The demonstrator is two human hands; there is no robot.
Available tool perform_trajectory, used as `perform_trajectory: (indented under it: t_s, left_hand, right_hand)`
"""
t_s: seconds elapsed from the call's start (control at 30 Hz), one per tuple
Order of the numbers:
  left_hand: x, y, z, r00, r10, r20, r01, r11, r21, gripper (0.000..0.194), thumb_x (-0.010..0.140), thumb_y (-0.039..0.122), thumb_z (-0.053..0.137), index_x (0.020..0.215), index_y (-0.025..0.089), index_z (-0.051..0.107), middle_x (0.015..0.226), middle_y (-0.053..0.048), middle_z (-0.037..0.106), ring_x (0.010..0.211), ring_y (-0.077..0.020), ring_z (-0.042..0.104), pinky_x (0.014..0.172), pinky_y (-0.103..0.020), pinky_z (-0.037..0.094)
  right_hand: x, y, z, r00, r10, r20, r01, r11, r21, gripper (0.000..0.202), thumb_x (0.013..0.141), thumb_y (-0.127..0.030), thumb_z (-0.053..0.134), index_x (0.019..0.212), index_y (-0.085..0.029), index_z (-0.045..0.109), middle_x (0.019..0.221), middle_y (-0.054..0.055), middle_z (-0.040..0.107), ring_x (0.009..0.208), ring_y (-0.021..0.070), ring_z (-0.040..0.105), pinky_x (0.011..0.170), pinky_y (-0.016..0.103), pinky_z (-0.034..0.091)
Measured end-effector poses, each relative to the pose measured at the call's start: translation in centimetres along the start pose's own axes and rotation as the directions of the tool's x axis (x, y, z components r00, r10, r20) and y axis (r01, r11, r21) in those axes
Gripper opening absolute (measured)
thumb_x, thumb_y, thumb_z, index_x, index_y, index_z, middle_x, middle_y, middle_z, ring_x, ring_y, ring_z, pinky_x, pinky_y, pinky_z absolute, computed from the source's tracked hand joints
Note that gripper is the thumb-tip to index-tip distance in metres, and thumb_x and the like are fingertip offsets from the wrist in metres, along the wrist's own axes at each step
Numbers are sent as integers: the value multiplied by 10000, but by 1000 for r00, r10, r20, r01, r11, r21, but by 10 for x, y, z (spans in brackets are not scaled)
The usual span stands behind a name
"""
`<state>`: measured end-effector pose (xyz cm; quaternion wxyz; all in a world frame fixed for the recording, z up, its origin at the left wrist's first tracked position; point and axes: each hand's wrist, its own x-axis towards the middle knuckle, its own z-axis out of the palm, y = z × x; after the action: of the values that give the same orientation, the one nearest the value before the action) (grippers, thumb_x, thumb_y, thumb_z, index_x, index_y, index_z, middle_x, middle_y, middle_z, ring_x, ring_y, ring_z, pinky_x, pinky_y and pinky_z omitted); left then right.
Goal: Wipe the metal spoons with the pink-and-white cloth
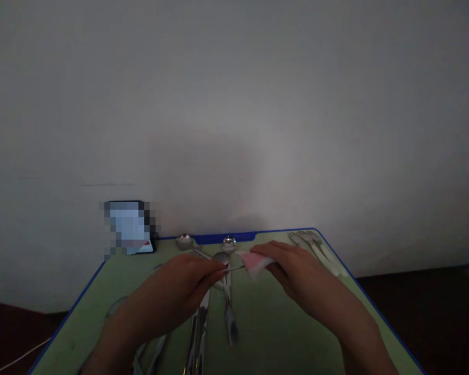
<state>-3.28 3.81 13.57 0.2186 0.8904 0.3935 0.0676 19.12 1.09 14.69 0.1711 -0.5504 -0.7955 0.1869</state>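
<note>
Pinched between the thumb and fingers of my left hand (pixel 182 281) is one end of a thin metal piece of cutlery (pixel 234 269). Its other end disappears into a pink and white cloth or tissue (pixel 254 262), so its kind cannot be made out. My right hand (pixel 293 268) is closed on that cloth, around the hidden end. Both hands are above the table, a short gap apart. Beneath and behind them lie metal spoons, one with a shiny round bowl (pixel 229 243) and another spoon (pixel 184 241) farther left.
The green table (pixel 281 328) has a blue edge and stands against a pale wall (pixel 234 104). Forks with white handles (pixel 316 247) lie at the far right. Long metal cutlery handles (pixel 198 333) lie near the front. A phone-like device (pixel 128 226), blurred out, leans at the back left.
</note>
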Motion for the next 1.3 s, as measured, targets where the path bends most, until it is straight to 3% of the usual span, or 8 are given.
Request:
perform_trajectory:
  t_s: [0.17, 0.33, 0.5, 0.77, 1.3]
  left_hand:
    - [5, -3, 4, 999, -23, 24, 22, 999, 45, 354, 943, 332, 310, 959, 208, 642, 820, -42, 678, 785, -172, 618, 729, -261, 431]
    - [5, 8, 1, 999, -49, -17, 51, 990, 134, 330, 942, 287, 280, 899, 189, 593, 817, -39, 664, 718, -177, 609, 635, -267, 403]
    - [-3, 26, 5, 999, -27, -27, 31, 989, 142, 268, 934, 263, 288, 910, 189, 545, 844, -52, 659, 753, -185, 616, 652, -277, 412]
    - [-14, 34, 5, 999, -39, 31, 34, 991, 133, 262, 923, 249, 297, 936, 202, 554, 834, -58, 665, 768, -194, 625, 705, -305, 442]
    - [-12, 42, 2, 996, -38, -81, 56, 972, 230, 415, 957, 363, 210, 857, 183, 570, 745, -57, 654, 687, -199, 612, 627, -294, 409]
  right_hand:
    - [2, 2, 10, 999, 3, 54, -2, 1000, -28, 347, 827, -89, 438, 1084, -218, 631, 1066, 61, 672, 998, 197, 605, 894, 337, 442]
    - [2, 3, 5, 998, -50, -46, 46, 995, -93, 378, 824, -77, 425, 1127, -211, 606, 1092, 66, 658, 1006, 198, 594, 899, 336, 434]
    - [-9, 2, -2, 991, -96, -91, 83, 987, -137, 410, 815, -64, 416, 1137, -235, 602, 1110, 53, 652, 1029, 194, 592, 919, 356, 433]
    - [-23, -21, -9, 987, -148, -67, 141, 985, -104, 389, 831, -79, 431, 1148, -232, 598, 1112, 42, 653, 1044, 177, 584, 932, 335, 437]
    - [-28, -24, -17, 977, -171, -124, 160, 983, -92, 371, 851, -97, 427, 1161, -229, 582, 1092, 56, 651, 1026, 177, 588, 920, 344, 438]
